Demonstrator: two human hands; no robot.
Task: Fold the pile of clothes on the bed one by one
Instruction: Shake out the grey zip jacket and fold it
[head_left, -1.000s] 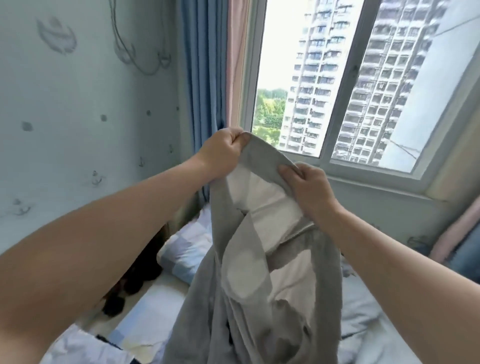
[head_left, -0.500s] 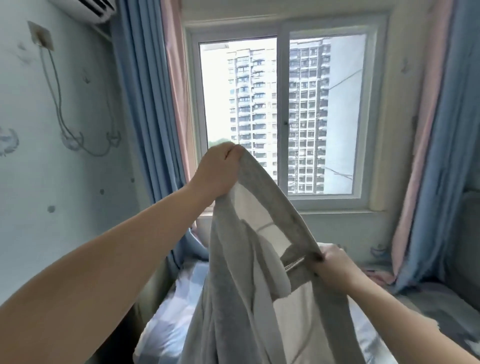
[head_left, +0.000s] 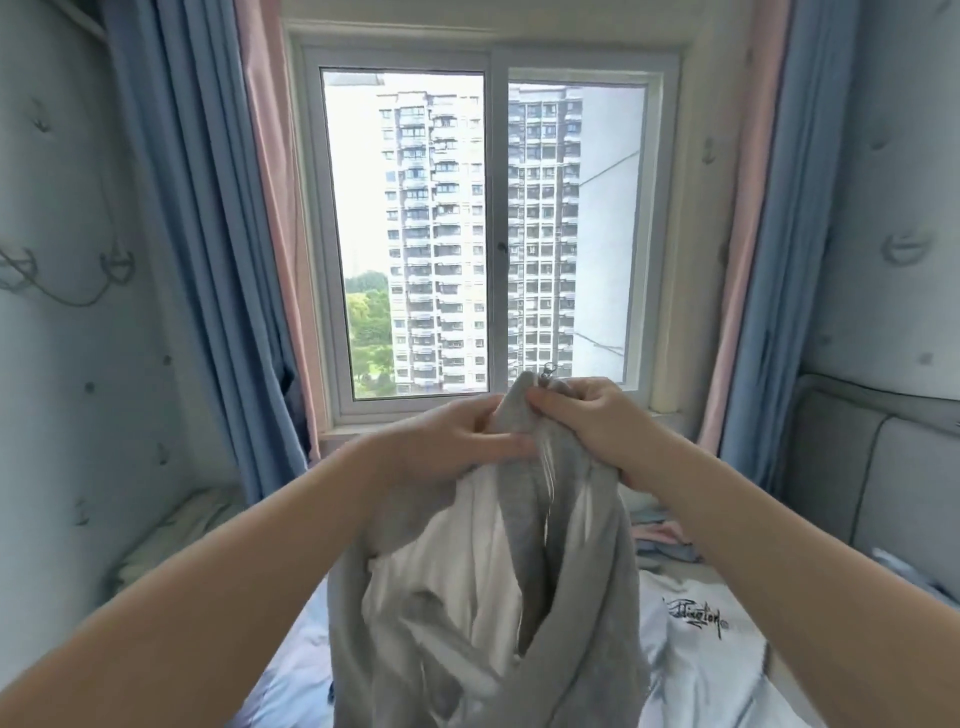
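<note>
Beyond the hands, bedroom window (head_left: 488, 234) with tower blocks and trees outside, flanked by pink and blue curtains (head_left: 197, 234). Below the hands, bed (head_left: 291, 675) under pale blue bedding.

Held up between the hands, in front of the window sill: grey jacket (head_left: 587, 571) with pale lining, hanging down over the bed, lower part out of frame. Gripped by the left hand (head_left: 457, 441) just under the top edge, fingers curled into the fabric, thumb laid across the grey cloth. Pinched at the very top by the right hand (head_left: 592, 421), just beside the left, next to a small metal zip pull (head_left: 548, 371) sticking up above the knuckles; more grey cloth bunched under that palm. Zip line running down from between the hands.

Right of the right forearm, on the bed, small heap of clothes (head_left: 660, 540) in pink and blue, near a padded grey headboard (head_left: 883, 493). Closer, under that forearm, white cloth with dark script print (head_left: 696, 618). Left of the left forearm, folded pale bedding (head_left: 171, 535) by the wall.
</note>
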